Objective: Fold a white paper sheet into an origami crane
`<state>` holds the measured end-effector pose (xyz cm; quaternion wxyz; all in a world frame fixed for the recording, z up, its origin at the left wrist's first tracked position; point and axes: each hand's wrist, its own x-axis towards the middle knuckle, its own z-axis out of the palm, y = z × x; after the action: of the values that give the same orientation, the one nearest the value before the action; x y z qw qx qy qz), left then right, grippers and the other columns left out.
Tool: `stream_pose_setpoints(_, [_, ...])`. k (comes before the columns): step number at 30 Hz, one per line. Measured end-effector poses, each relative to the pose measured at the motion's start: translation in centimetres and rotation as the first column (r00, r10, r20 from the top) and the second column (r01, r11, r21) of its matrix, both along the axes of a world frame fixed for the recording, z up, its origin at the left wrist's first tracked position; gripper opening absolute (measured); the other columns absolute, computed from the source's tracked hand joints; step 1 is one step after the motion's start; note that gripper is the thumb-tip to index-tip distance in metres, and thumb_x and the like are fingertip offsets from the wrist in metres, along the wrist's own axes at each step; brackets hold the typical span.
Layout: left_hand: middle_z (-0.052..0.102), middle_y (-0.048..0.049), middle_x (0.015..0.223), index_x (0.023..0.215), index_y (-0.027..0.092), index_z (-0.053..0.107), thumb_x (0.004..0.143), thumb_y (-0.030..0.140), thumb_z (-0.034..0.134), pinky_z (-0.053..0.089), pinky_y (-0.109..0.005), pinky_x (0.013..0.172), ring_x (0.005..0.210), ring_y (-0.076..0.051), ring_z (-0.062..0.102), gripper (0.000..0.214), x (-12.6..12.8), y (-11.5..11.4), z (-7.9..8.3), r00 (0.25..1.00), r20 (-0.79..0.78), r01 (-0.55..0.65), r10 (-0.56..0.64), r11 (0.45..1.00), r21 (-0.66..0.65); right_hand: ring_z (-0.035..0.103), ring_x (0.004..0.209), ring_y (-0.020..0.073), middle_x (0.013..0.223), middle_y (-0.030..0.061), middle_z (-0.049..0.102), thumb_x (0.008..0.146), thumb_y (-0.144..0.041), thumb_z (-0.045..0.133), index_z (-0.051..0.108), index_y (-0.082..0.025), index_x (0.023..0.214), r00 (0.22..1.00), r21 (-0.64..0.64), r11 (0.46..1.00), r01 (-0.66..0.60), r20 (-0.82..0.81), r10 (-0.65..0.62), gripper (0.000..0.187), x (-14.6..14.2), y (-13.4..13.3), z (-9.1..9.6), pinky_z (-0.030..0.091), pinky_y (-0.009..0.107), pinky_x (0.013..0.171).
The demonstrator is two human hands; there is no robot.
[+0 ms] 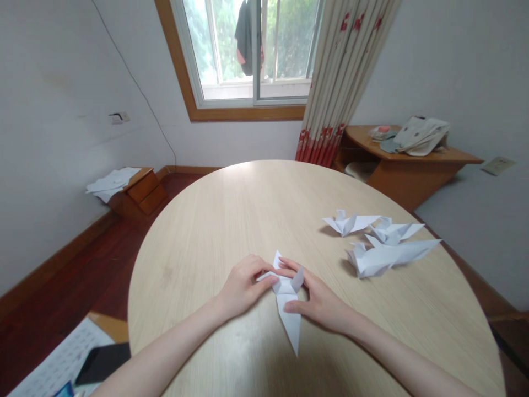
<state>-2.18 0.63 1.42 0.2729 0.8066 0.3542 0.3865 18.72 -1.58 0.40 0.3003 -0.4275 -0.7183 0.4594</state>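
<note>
A partly folded piece of white paper [290,320] lies on the round table [198,231], one long point toward me and a shorter point away from me. Two small flaps stick out at its sides. My left hand [247,284] pinches the left side of the paper between thumb and fingers. On the other side, my right hand [318,300] has its thumb pressed on the lower part and its fingers at the far part, behind the raised right flap. Some fingertips are hidden by the paper.
Three folded paper birds [351,223] stand on the table to the right. At lower left, a black phone [102,364] lies beside a printed sheet [58,355]. A wooden cabinet [413,165] with a cloth bag [421,135] is beyond the table at right. A small drawer unit [144,190] sits at left.
</note>
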Motion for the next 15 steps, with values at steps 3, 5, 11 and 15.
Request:
stream_pose_setpoints(3, [0.064, -0.0028, 0.073, 0.086, 0.016, 0.066, 0.094, 0.033, 0.053, 0.044, -0.026, 0.063, 0.069, -0.015, 0.057, 0.023, 0.02, -0.05, -0.11, 1.0, 0.004, -0.006, 0.006, 0.999, 0.054, 0.039, 0.133, 0.0335, 0.14, 0.0157, 0.049, 0.071, -0.059, 0.07, 0.043, -0.021, 0.14, 1.0, 0.004, 1.0, -0.006, 0.011, 0.006, 0.084, -0.01, -0.04, 0.14, 0.025, 0.057, 0.11])
stream_pose_setpoints(5, [0.065, -0.0033, 0.074, 0.086, 0.016, 0.065, 0.095, 0.032, 0.051, 0.045, -0.026, 0.064, 0.07, -0.015, 0.058, 0.022, 0.05, -0.12, -0.4, 1.0, 0.014, -0.02, 0.018, 0.993, 0.114, 0.039, 0.133, 0.0333, 0.141, 0.0157, 0.048, 0.071, -0.058, 0.07, 0.044, -0.021, 0.14, 1.0, 0.002, 1.0, -0.007, 0.023, 0.007, 0.082, -0.04, -0.05, 0.22, 0.025, 0.057, 0.11])
stream_pose_setpoints(11, [0.063, -0.0028, 0.066, 0.078, 0.016, 0.064, 0.096, 0.029, 0.049, 0.045, -0.024, 0.058, 0.062, -0.013, 0.057, 0.026, 0.06, -0.15, -0.83, 0.999, 0.011, -0.048, 0.047, 0.966, 0.253, 0.04, 0.132, 0.0338, 0.141, 0.0149, 0.047, 0.071, -0.054, 0.072, 0.044, -0.023, 0.139, 0.999, -0.007, 1.0, 0.006, 0.043, -0.006, 0.08, -0.09, -0.03, 0.22, 0.026, 0.057, 0.11])
stream_pose_setpoints(15, [0.062, -0.0012, 0.062, 0.073, 0.016, 0.063, 0.094, 0.033, 0.053, 0.044, -0.022, 0.054, 0.055, -0.011, 0.056, 0.028, -0.07, -0.04, -0.68, 0.996, 0.015, -0.084, 0.083, 0.965, 0.248, 0.042, 0.131, 0.033, 0.139, 0.0142, 0.051, 0.073, -0.051, 0.072, 0.042, -0.023, 0.141, 0.999, -0.012, 1.0, -0.003, 0.035, 0.003, 0.079, -0.05, -0.09, 0.29, 0.027, 0.057, 0.109])
